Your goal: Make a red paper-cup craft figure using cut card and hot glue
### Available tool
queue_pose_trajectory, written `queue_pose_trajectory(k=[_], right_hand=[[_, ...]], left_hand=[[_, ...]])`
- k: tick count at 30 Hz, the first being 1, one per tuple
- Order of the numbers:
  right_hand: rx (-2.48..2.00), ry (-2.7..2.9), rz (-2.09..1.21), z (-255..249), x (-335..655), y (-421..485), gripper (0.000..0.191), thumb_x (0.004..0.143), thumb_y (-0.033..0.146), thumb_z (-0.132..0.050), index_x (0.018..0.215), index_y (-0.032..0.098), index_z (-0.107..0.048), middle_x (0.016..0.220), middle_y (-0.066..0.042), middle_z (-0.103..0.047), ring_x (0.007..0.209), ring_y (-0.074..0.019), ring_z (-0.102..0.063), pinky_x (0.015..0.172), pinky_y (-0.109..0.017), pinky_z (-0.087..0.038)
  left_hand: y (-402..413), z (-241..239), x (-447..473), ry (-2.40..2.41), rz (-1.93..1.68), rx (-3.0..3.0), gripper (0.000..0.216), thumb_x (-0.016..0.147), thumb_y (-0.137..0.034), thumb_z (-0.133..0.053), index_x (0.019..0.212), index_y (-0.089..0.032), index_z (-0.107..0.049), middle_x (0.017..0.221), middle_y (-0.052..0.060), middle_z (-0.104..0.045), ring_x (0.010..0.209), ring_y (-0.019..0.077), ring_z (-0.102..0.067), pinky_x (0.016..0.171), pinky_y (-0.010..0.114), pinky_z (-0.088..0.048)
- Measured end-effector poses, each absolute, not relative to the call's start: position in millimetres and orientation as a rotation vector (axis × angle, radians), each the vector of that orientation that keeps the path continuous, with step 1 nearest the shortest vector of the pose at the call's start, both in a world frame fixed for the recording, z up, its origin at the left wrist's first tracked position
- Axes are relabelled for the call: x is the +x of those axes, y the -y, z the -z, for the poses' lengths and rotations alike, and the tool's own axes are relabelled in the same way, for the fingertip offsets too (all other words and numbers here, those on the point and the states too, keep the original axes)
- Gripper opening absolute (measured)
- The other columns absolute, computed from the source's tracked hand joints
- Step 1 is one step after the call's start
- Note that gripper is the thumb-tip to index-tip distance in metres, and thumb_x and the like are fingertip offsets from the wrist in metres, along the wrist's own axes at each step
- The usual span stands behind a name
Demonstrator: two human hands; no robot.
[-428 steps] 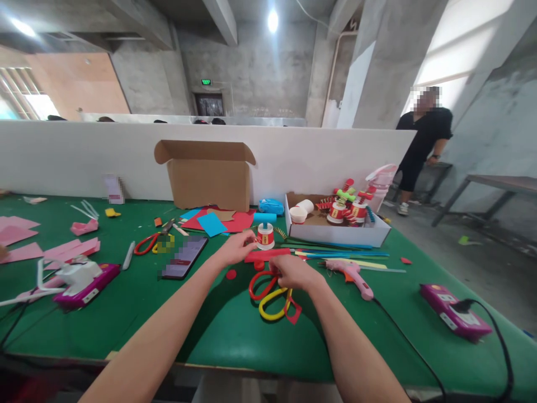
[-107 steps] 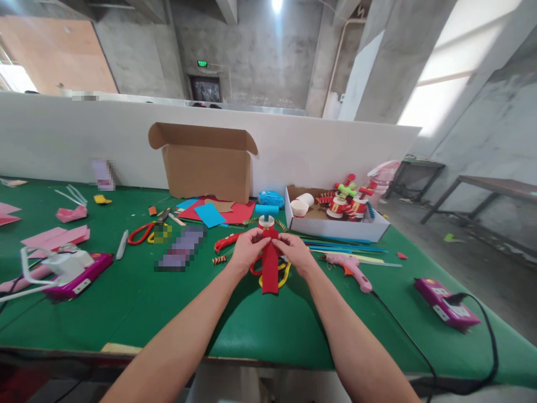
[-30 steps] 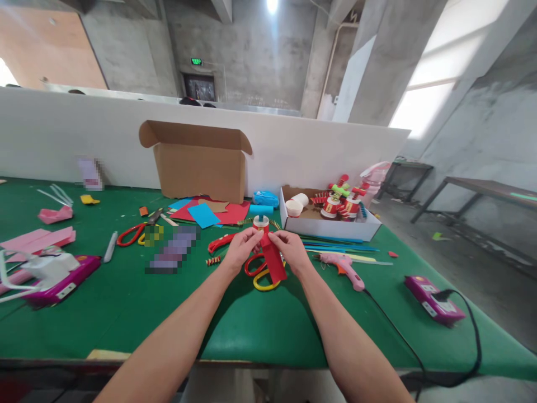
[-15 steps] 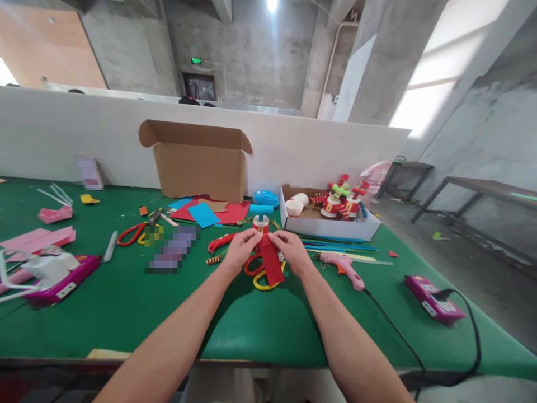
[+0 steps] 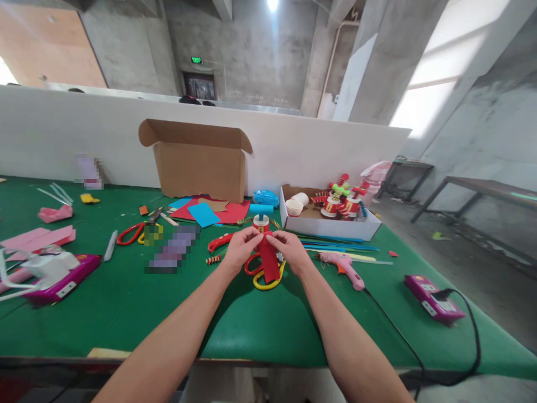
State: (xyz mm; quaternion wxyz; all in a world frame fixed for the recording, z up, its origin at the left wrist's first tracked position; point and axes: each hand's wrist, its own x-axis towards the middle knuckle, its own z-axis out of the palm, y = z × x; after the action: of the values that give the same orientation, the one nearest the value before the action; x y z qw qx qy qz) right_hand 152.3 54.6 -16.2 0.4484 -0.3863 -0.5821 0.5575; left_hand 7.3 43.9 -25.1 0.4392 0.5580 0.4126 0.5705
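A strip of red paper [image 5: 269,260] hangs between my two hands, pinched near its upper end. My left hand [image 5: 244,246] grips its left edge with thumb and fingertips. On the other edge, my right hand [image 5: 288,247] does the same. Just beyond the fingers stands a red and white paper cup [image 5: 260,224] with a blue piece rising from its top; striped coiled strips spread from both sides. Below the paper lie scissors [image 5: 268,284] with red and yellow handles, partly covered by it. A red-handled tool [image 5: 220,242] rests left of my left hand.
Right of my hands are a pink glue gun [image 5: 346,266] and a purple power strip [image 5: 434,302]. A white box [image 5: 331,226] behind holds cups and finished-looking figures. Coloured paper sheets [image 5: 203,214], an upright cardboard box [image 5: 199,168] and more scissors [image 5: 132,234] lie to the left.
The red paper strip has swung slightly left at its lower end and its top now sits a little higher. My right hand has shifted slightly left, closer to my left hand.
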Motion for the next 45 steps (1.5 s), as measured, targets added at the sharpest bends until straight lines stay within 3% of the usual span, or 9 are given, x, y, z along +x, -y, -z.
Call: queue_pose_trajectory(k=[27, 33, 36, 39, 43, 45], right_hand=[[-0.970, 1.468, -1.409, 17.1, 153.4, -56.0, 0.031, 0.058, 0.044, -0.074, 0.068, 0.017, -0.062, 0.064, 0.003, -0.062, 0.060, -0.0120, -0.054, 0.061, -0.025, -0.043], [-0.947, 1.361, -1.506, 14.0, 154.4, -55.4, 0.039, 0.069, 0.056, -0.062, 0.072, 0.017, -0.065, 0.066, -0.001, -0.065, 0.061, -0.0130, -0.058, 0.063, -0.026, -0.045], [-0.905, 1.396, -1.563, 10.3, 154.6, -51.3, 0.031, 0.064, 0.043, -0.071, 0.082, 0.019, -0.066, 0.080, -0.001, -0.069, 0.074, -0.0150, -0.062, 0.072, -0.027, -0.048], [-0.832, 1.464, -1.609, 9.8, 151.9, -47.3, 0.041, 0.059, 0.030, -0.076, 0.096, 0.022, -0.063, 0.093, -0.001, -0.069, 0.085, -0.0174, -0.064, 0.077, -0.029, -0.049], [-0.895, 1.391, -1.583, 13.7, 149.0, -48.7, 0.027, 0.069, 0.035, -0.068, 0.091, 0.021, -0.062, 0.082, -0.001, -0.068, 0.073, -0.0158, -0.064, 0.070, -0.029, -0.051], [-0.942, 1.340, -1.556, 14.6, 149.8, -51.1, 0.021, 0.071, 0.036, -0.065, 0.085, 0.020, -0.062, 0.074, 0.000, -0.066, 0.068, -0.0150, -0.063, 0.066, -0.028, -0.051]], left_hand=[[-43.0, 23.7, 8.6, -1.031, -1.478, 1.396, 0.030, 0.070, -0.044, -0.060, 0.061, -0.017, -0.050, 0.054, -0.004, -0.047, 0.053, 0.0088, -0.042, 0.050, 0.020, -0.037], [-45.0, 25.4, 6.7, -1.010, -1.493, 1.305, 0.032, 0.068, -0.046, -0.064, 0.061, -0.017, -0.051, 0.056, -0.004, -0.050, 0.053, 0.0083, -0.044, 0.051, 0.020, -0.038], [-46.0, 25.5, 5.8, -0.968, -1.494, 1.184, 0.033, 0.067, -0.049, -0.064, 0.064, -0.017, -0.054, 0.056, -0.005, -0.050, 0.051, 0.0081, -0.044, 0.051, 0.021, -0.040], [-46.2, 25.4, 5.5, -0.963, -1.496, 1.117, 0.033, 0.066, -0.049, -0.066, 0.065, -0.017, -0.056, 0.053, -0.005, -0.049, 0.048, 0.0074, -0.042, 0.048, 0.021, -0.040], [-45.1, 24.5, 4.9, -0.978, -1.467, 1.155, 0.031, 0.068, -0.045, -0.063, 0.061, -0.016, -0.055, 0.052, -0.004, -0.048, 0.047, 0.0071, -0.041, 0.046, 0.020, -0.036], [-44.3, 23.8, 4.6, -0.948, -1.415, 1.166, 0.023, 0.068, -0.038, -0.061, 0.068, -0.016, -0.057, 0.057, -0.003, -0.052, 0.050, 0.0081, -0.045, 0.047, 0.021, -0.038]])
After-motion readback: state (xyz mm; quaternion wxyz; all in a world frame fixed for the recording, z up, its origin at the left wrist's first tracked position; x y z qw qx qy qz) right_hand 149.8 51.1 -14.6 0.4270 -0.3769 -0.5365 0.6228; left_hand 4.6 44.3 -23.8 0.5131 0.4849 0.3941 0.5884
